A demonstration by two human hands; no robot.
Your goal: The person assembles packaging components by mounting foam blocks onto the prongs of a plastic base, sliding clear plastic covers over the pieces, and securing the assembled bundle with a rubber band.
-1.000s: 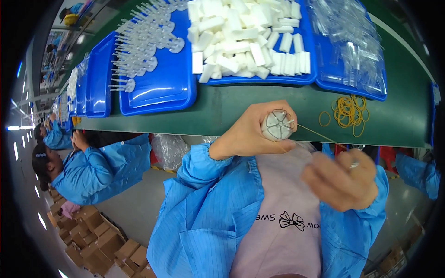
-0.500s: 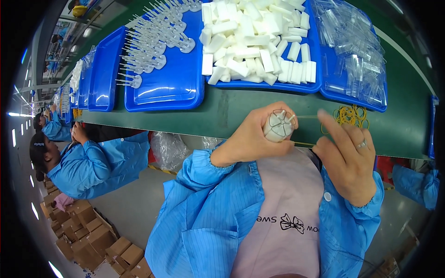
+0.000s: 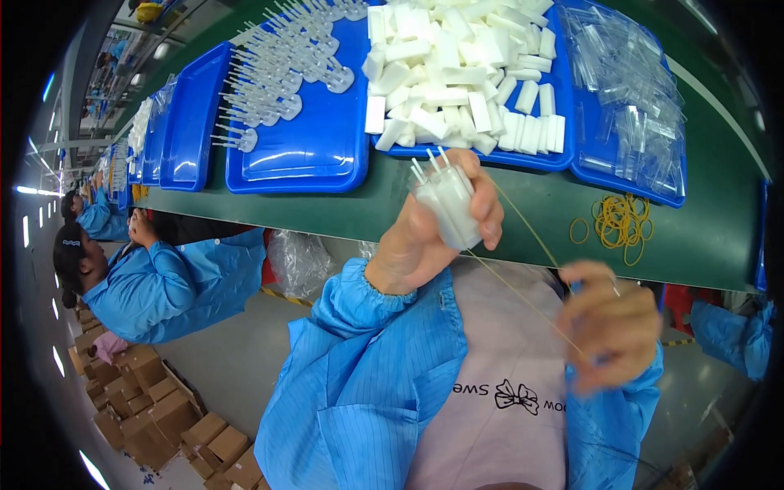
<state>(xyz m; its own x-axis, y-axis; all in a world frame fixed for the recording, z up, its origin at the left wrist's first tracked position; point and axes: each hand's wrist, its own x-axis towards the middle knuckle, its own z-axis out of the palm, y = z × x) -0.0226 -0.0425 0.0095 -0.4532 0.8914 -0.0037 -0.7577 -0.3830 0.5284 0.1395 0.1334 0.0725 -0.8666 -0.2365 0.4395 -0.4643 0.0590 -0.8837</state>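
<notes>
My left hand (image 3: 412,241) is wrapped round a bundle (image 3: 447,211) of clear plastic and white pieces. Several thin white stems stick out of its top end, which leans up and to the left. From the bundle, two strands of a yellow rubber band (image 3: 527,220) run to the right, stretched taut. My right hand (image 3: 611,322), smeared by motion, pulls the other end of that band, low in front of the table edge. Behind the right hand lies a pile of loose yellow rubber bands (image 3: 625,222), with a single band (image 3: 579,231) beside it.
Blue trays line the green table (image 3: 327,214): one with clear stemmed plastic parts (image 3: 282,86), another with white foam blocks (image 3: 445,77), a third with clear plastic pieces (image 3: 641,122). Co-workers in blue (image 3: 163,278) sit at the left. Cardboard boxes (image 3: 175,416) stand on the floor.
The bundle has turned from end-on, so its side shows and its stems point up. My right hand has moved down, drawing the rubber band out longer.
</notes>
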